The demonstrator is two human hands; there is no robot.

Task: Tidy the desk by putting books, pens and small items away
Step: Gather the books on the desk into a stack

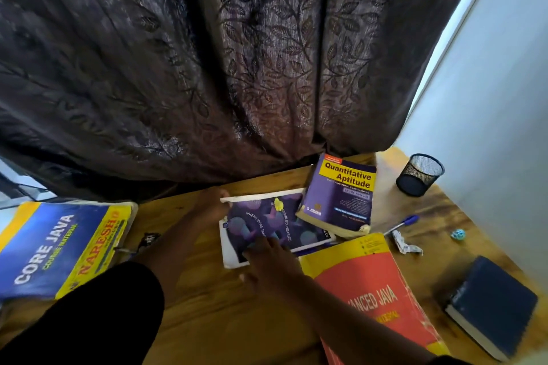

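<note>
The purple-covered white-edged notebook [267, 227] is gripped at ten o'clock by the left hand [212, 206], while it is pressed at six by the flattened right hand [268, 261]

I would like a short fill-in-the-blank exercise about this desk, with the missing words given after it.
1. Both hands touch the notebook with the ____ cover.
2. The Quantitative Aptitude book lies partly on top of the ____.
3. The black mesh pen holder stands at the desk's far ____ corner.
4. The blue pen lies on the ____, not in the holder.

Missing words: purple; notebook; right; desk
</note>
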